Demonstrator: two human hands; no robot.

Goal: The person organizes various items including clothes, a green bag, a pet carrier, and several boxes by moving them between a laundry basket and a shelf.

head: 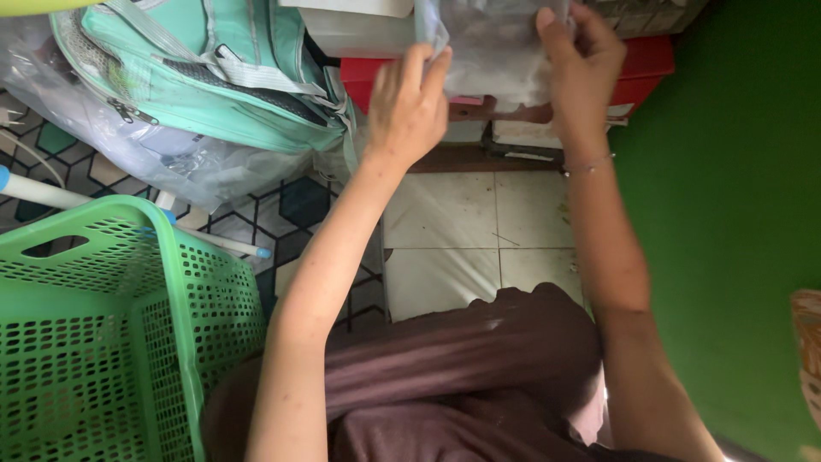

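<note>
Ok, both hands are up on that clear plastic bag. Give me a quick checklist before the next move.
1. Left hand pinching the bag edge: ok.
2. Right hand gripping the bag's other side: ok.
3. Bag contents: cannot tell, the plastic is cloudy and cut off at the top.
4. Bag free of the red box behind it: cannot tell.
5. Green basket open at the left: ok.
6. Teal backpack clear of the hands: ok, it sits apart to the left.

Green perforated basket (94, 342) beside mint backpack (197, 77), red box (646, 64) behind
</note>
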